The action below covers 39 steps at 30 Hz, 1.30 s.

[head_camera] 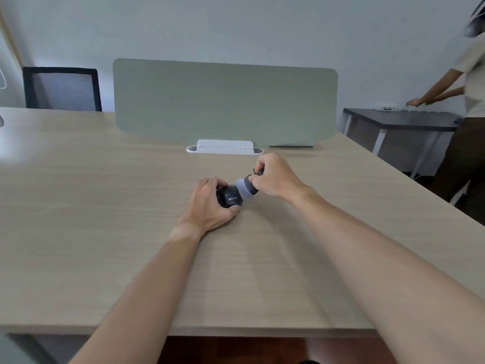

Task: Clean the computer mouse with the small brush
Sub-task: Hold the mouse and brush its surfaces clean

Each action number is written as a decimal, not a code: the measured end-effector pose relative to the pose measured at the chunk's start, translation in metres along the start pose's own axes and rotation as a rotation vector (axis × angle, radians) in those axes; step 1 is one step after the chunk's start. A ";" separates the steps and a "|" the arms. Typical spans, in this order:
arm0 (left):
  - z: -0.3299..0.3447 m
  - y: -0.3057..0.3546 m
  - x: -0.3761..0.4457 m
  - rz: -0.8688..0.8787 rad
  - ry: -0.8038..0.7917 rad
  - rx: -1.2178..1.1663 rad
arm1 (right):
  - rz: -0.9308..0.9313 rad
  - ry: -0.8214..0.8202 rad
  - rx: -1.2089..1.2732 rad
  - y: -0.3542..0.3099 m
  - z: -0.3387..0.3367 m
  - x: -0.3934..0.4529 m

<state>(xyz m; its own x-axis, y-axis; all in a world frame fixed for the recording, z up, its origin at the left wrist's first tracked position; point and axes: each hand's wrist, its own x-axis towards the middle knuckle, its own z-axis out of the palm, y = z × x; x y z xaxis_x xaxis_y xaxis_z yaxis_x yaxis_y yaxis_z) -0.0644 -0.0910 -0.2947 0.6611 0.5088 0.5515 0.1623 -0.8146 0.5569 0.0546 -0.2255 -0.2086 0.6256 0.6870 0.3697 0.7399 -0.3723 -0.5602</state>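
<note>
Pictured mid-clean on a pale wood-grain counter (105, 206): small black plastic computer mouse (228, 196), pinned near the middle of the surface under a bare left hand (210, 203), grip clamped round its left flank and rear, white lettering facing the camera. Pressed against the mouse's right side, a small brush with a round pad of pale grey bristles and a stubby dark handle (245, 187), held in a bare right hand (273, 176), grip closed on the handle, bristle face touching the shell. Behind, standing across the counter, a sage-green felt divider panel (225, 101), with a white plastic tray (225, 148) at its foot, well apart from the work. At far right, beside a dark side table (399, 119), another person in a light top (475, 74); at far left, a black mesh chair (61, 89).

Step in hand, by the look of it: brushing the right flank. Best done with short, light strokes away from the body of the mouse, bristles angled into seams and button gaps rather than mashed flat. Worth holding the left grip firm so the mouse does not skate, then turning it to bring the hidden left side and wheel under the bristles. Underside not visible; likely yet to be done.
</note>
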 end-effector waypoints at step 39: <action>-0.007 0.010 -0.003 -0.112 -0.046 -0.025 | 0.112 -0.038 0.141 -0.004 0.010 0.005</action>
<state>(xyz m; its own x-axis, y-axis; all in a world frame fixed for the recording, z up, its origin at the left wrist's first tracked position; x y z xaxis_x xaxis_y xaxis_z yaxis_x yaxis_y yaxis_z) -0.0699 -0.0991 -0.2864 0.6731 0.5820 0.4563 0.2190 -0.7462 0.6287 0.0521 -0.2145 -0.2121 0.6907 0.6700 0.2722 0.6222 -0.3587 -0.6959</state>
